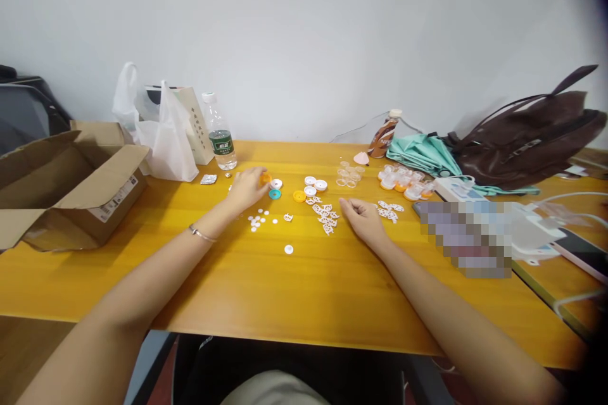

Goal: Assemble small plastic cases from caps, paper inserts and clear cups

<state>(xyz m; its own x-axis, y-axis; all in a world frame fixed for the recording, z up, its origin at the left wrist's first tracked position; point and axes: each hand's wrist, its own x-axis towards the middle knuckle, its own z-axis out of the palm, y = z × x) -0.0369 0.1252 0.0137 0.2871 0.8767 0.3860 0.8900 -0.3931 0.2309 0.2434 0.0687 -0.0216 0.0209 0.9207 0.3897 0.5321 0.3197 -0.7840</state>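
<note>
My left hand pinches a small orange round cap between thumb and fingers, just above the table. Beside it lie a white ring-shaped cap and a teal cap. My right hand rests on the table with its fingers curled in; whatever may be inside is hidden. Left of it are several white openwork plastic pieces, and more such pieces lie to its right. Between the hands are an orange-yellow cap, several white caps, small white discs and a larger disc.
Clear plastic rings and orange-based clear domes stand farther back. An open cardboard box, plastic bag and water bottle are on the left. A brown bottle, brown bag, phone and white cables are on the right.
</note>
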